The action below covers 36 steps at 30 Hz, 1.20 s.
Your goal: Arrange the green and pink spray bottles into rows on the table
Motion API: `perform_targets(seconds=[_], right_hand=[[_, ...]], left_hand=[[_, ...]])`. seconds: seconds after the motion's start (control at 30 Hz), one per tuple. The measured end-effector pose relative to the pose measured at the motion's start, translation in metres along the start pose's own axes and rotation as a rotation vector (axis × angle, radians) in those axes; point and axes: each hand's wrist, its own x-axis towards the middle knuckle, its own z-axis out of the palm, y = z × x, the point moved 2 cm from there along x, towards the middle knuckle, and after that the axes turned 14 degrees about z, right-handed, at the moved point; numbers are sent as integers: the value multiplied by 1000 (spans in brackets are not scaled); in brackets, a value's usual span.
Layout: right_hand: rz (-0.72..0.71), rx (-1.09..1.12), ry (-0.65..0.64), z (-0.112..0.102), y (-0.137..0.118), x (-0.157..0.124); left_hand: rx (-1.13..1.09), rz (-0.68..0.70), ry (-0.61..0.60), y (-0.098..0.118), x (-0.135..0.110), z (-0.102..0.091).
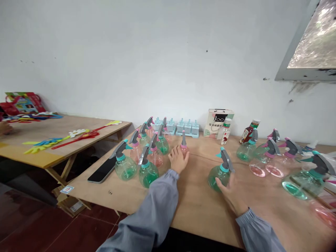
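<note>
My left hand is curled around the round body of a small pink spray bottle, whose grey and pink spray head points up past my fingers. Most of that bottle is hidden behind the hand. To the right, my right hand grips a green spray bottle from its right side, thumb on the front and fingers behind. It stands on the table, its grey and teal head slightly tilted. Left of my left hand, several green and pink bottles stand in a cluster, the nearest a green spray bottle.
A black phone lies at the wooden table's left edge. Pale blue moulds, a paper bag and a sauce bottle stand along the wall. More spray bottles crowd the right. Colourful hand-shaped toys lie on another table.
</note>
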Motion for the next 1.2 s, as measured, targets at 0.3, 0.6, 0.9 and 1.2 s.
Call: perform_targets(seconds=[0.3, 0.6, 0.9, 1.2], right_hand=[[-77, 5, -238, 17, 1, -13], [-93, 42, -354, 27, 3, -14], [-195, -3, -201, 37, -10, -23], [-283, -179, -33, 13, -26, -28]], left_hand=[[-27, -163, -135, -28, 102, 39], [-68, -145, 45, -21, 94, 37], [-838, 594, -81, 52, -15, -11], [-1095, 238, -21, 42, -7, -32]])
